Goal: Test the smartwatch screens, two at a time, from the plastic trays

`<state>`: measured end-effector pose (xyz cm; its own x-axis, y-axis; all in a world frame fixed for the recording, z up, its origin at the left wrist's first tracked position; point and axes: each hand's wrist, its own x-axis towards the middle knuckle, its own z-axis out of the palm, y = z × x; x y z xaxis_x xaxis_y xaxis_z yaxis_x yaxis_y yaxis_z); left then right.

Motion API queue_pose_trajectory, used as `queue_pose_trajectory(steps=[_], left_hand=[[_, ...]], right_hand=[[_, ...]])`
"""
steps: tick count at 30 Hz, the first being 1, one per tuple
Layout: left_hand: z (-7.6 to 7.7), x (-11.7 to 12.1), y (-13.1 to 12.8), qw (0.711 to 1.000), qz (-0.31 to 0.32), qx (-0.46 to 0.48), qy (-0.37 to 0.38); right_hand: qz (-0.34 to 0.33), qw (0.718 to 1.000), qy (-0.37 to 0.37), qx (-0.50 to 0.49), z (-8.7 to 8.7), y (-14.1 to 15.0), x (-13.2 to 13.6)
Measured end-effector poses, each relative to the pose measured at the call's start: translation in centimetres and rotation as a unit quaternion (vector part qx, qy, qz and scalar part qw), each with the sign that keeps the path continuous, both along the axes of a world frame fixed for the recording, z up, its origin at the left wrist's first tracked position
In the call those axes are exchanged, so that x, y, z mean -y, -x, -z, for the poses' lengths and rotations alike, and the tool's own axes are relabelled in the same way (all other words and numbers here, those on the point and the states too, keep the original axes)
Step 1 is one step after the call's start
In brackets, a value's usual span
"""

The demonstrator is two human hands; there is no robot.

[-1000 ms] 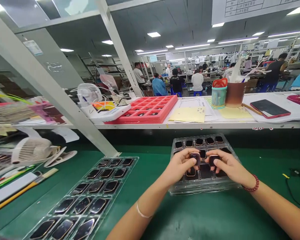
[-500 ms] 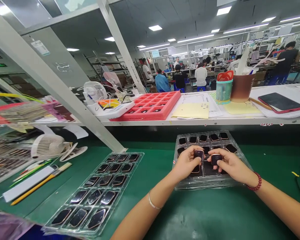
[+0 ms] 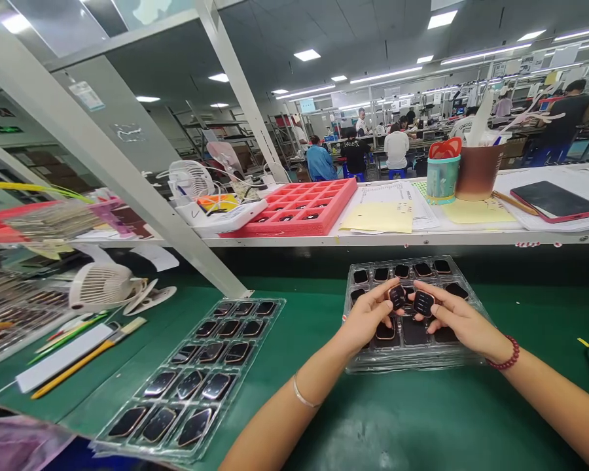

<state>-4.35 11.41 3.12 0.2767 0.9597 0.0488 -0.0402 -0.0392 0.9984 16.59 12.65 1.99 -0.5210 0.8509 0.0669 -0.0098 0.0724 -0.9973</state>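
My left hand point(image 3: 370, 316) pinches a smartwatch body point(image 3: 397, 297) with a dark face and no strap. In my right hand point(image 3: 454, 316) is a second smartwatch body point(image 3: 424, 303), its screen showing faint light marks. The two watches are held close together, tilted differently, above a stack of clear plastic trays point(image 3: 422, 360). More dark square watches, such as one at the back point(image 3: 401, 271), sit in that top tray's pockets. To the left, another clear tray point(image 3: 211, 418) holds rows of the same watch bodies.
A white shelf edge point(image 3: 383, 241) runs behind the trays, bearing a red foam tray point(image 3: 294, 226), papers, cups and a phone point(image 3: 557, 199). A slanted white post point(image 3: 177, 242) stands left. A yellow brush point(image 3: 88, 360) and a small fan point(image 3: 101, 288) lie on the green bench point(image 3: 373, 418).
Both watches have been turned in my fingers, and my fingertips now grip them by the edges. The left watch is tilted more. The view has shifted slightly.
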Motion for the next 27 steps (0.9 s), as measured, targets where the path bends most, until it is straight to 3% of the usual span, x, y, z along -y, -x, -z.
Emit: queue_pose_trajectory(steps=[5,13,27], left_hand=[[0.37,-0.18,0.11,0.999,0.032,0.023,0.02],[0.84,-0.08,0.21,0.996,0.089,0.002,0.014],[0.61,0.05,0.25,0.996,0.091,-0.007,0.023]], right_hand=[[-0.007,0.999,0.025,-0.024,0.23,-0.15,-0.4],[-0.038,0.999,-0.015,0.012,0.68,-0.17,-0.15],[-0.043,0.998,-0.029,0.037,0.51,-0.08,-0.08]])
